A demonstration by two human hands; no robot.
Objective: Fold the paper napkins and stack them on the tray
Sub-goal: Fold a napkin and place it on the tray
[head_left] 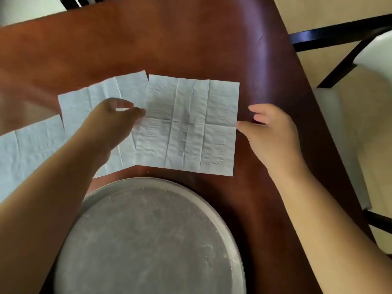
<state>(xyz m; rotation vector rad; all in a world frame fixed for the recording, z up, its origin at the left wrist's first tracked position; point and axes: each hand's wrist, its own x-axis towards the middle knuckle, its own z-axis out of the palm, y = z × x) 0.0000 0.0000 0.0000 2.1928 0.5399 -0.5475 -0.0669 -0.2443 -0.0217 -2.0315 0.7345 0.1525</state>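
The picture is lit by soft daylight, moderately bright, and a pale violet glare lies on the polished table toward its far right side. The left hand and the far left of the table look smeared by motion blur, while the napkin in the middle shows its creases fairly clearly. The wide lens bends the table edges into curves, and the whole picture is a little soft and grainy.
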